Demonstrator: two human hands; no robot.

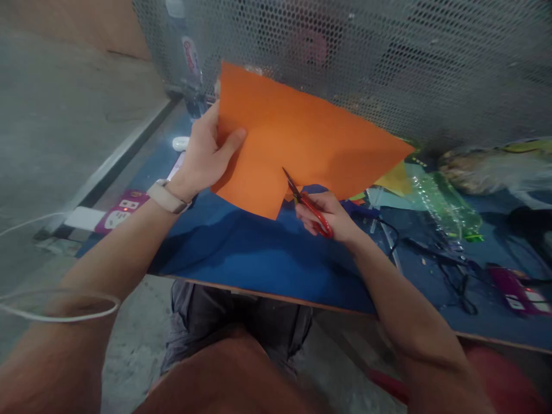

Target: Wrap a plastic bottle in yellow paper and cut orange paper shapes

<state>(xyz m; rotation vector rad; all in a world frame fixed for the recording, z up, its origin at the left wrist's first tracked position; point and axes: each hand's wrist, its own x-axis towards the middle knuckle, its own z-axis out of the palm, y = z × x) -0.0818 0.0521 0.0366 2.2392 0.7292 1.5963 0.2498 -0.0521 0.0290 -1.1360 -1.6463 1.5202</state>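
- Blue tabletop [259, 259] across middle of frame, grey concrete floor [52, 103] at left, perforated metal panel [414, 69] along top.
- Far left: white cable [30, 224], white plug [85, 218] at purple power strip [125, 210], red light lit.
- Upper left: clear plastic bottle [190, 57] by the panel; small white case [180, 143] below it.
- Left of center: left hand [207, 152], light band [167, 197] on wrist. Grip closed on left edge of orange sheet [302, 126], thumb on near face, other fingers mostly hidden behind.
- Center: orange sheet raised over table, opening in its lower edge near scissors.
- Just right of center: right hand [325, 215], fingers curled closed around red handles of scissors [317, 215]. Dark blades point up-left, tip over sheet; blade gap too small to tell.
- Right: yellow paper [397, 178], pale blue paper [388, 198], crumpled green plastic [448, 204], dark cables [457, 276].
- Far right: clear plastic bag [509, 172] above, second purple power strip [513, 290] below.
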